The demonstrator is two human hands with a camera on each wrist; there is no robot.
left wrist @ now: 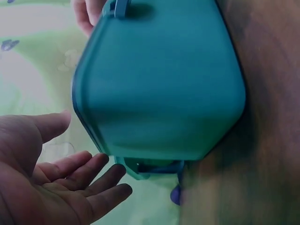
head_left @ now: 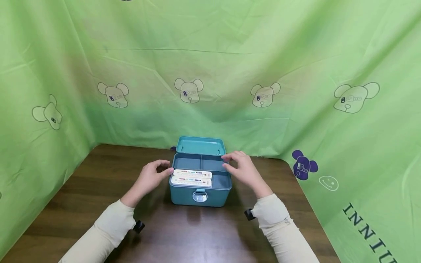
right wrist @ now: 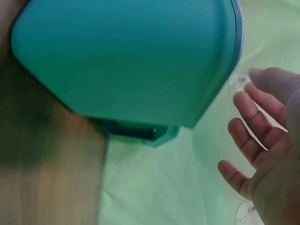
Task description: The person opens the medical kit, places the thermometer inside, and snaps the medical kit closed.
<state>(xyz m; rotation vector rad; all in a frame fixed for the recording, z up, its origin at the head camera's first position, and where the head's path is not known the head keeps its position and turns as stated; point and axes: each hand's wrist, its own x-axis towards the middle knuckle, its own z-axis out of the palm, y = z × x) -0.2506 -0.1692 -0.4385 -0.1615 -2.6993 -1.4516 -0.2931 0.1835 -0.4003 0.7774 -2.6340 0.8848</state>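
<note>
A teal storage box stands on the table with its lid tipped back. Inside sits a divided grey-blue tray. Two white flat strips with small coloured print lie side by side in the box's front left part. My left hand is at the box's left rim, thumb near the strips, fingers loosely bent and holding nothing. At the right rim hovers my right hand, fingers apart, also holding nothing. Both wrist views show the box's side wall with relaxed fingers beside it.
The box rests on a brown wooden table, toward its far edge. Behind and at both sides hangs a green curtain printed with bear heads. A metal clasp hangs on the box's front.
</note>
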